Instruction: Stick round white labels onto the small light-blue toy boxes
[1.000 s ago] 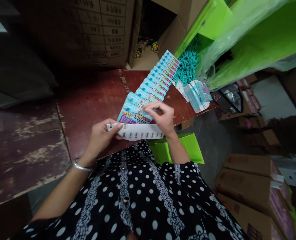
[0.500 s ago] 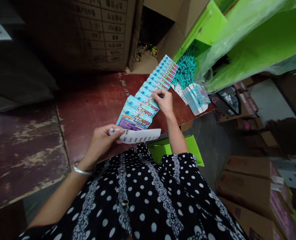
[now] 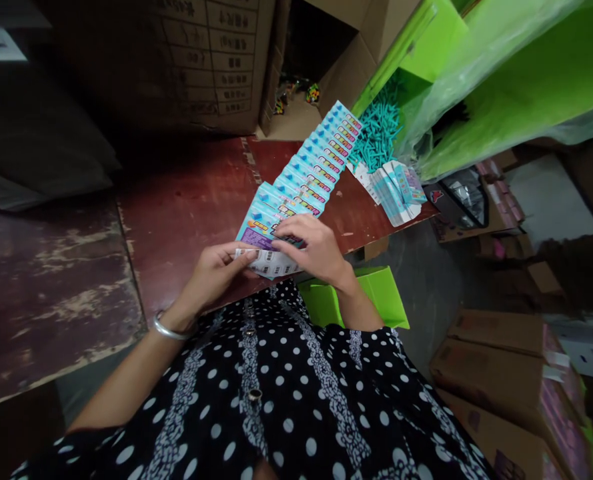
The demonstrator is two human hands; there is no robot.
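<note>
My left hand (image 3: 215,275) pinches the left end of a white sheet of printed stickers (image 3: 276,265) between thumb and fingers. The sheet lies over the near end of a long overlapping row of light-blue printed packs (image 3: 306,175) with purple and pink lettering. My right hand (image 3: 316,248) hovers at the upper edge of the sheet, its thumb and forefinger curved and a little apart. Nothing shows between those fingertips. The hand hides part of the nearest pack and the sheet's right end.
The row rests on a worn red table (image 3: 186,200). At its far right are a heap of turquoise sticks (image 3: 379,130) and a stack of flat light-blue cartons (image 3: 396,193). A cardboard box (image 3: 296,123) stands behind, and a green bin (image 3: 371,293) sits below the table edge.
My right hand has come from the middle of the pack row back toward me to the sticker sheet. The left hand still holds the sheet. The view has shifted slightly.
</note>
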